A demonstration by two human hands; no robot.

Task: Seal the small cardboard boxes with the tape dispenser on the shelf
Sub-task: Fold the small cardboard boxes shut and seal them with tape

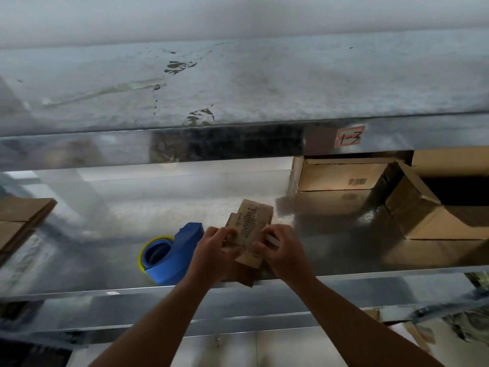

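While we hold the small box at the near edge of the shelf, both hands are clamped on it: our left hand curls round its left side and our right hand round its right. Its near corner juts past the shelf lip, so the main risk, as we judge it, is a drop once one hand lets go to fetch the tape dispenser. The flaps look only partly folded, though blur makes that hard to tell; released too soon, they could spring up and the tape would go on crooked. The dispenser lies just left of our left hand, with nothing between. A flat piece of cardboard sits at the far left, a barcoded box at the back right, and an open carton near it, all well apart from our work and not in the way.
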